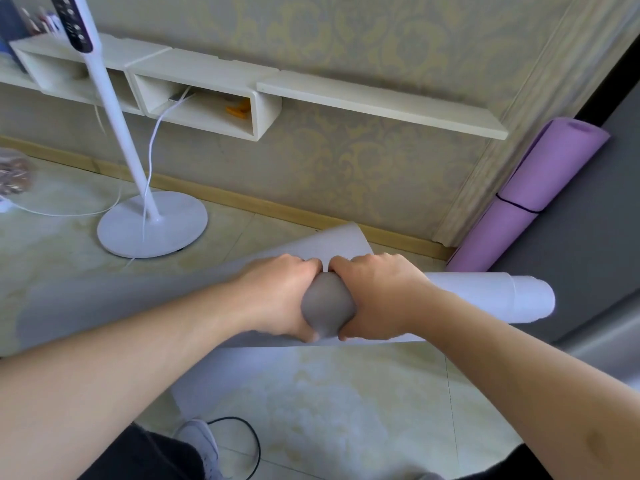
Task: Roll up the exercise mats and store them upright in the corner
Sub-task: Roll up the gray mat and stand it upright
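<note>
The wall shelf has two boxes; one holds an orange thing. The floor is pale tile. There are two mats. The purple mat stands rolled in the corner. The left hand and right hand curl tight round the half-rolled grey mat, low over the floor.

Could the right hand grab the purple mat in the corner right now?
Probably not yet. The right hand is gripping the grey mat alongside the left hand. Nothing blocks the purple mat, but it stands farther off.
</note>
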`<state>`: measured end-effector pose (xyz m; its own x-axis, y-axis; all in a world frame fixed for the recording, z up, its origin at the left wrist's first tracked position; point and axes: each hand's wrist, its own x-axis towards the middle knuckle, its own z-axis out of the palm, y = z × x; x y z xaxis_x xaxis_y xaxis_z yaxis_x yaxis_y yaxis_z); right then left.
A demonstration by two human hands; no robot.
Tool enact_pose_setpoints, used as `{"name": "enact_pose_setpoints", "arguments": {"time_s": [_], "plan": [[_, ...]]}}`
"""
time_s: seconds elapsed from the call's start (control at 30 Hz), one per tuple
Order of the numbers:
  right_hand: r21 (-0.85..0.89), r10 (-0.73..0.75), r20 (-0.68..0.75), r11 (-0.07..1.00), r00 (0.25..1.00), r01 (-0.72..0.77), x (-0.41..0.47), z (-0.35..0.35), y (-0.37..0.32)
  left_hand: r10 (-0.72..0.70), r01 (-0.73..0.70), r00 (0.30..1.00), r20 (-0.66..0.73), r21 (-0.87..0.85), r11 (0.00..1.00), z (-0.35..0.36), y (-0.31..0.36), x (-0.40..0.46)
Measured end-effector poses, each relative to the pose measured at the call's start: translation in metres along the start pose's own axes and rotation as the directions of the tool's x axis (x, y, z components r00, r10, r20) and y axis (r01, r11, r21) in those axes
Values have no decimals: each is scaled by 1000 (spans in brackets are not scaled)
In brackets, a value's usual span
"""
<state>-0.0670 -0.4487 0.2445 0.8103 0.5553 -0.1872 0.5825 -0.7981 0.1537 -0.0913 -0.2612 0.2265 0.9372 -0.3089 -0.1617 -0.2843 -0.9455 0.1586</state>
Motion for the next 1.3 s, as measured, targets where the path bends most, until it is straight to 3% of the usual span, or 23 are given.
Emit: {"name": "enact_pose_setpoints", "arguments": {"time_s": [0.2,0.27,0.4,0.5,0.73,0.97,1.2,1.3], "plan": [[149,40,93,987,995,-54,-3,-7,7,-17,24,999,-50,143,989,8,3,1],[128,28,75,991,997,-38,-5,-6,5,-58,59,998,-16,72,996,2,2,2],[-159,-90,-86,984,992,75,-8,-4,-2,-124,142,987,105,-186,972,-13,-5,-2],[-121,-60,-38,991,997,55,-7,-6,-5,-121,151,983,136,-237,960,-12,-4,-5],[106,22,78,994,997,-30,-7,-11,8,-19,19,999,45,9,1000,1,-4,-3],[-145,-76,-44,987,996,69,-9,-3,-1,-116,141,985,128,-210,967,-16,-5,-4],[107,1,20,994,1000,-4,-7,-7,6,11,-11,1000,15,20,1000,4,-4,-2],[111,6,30,994,1000,-9,-7,-6,7,3,-3,1000,-18,32,999,4,-3,0]]}}
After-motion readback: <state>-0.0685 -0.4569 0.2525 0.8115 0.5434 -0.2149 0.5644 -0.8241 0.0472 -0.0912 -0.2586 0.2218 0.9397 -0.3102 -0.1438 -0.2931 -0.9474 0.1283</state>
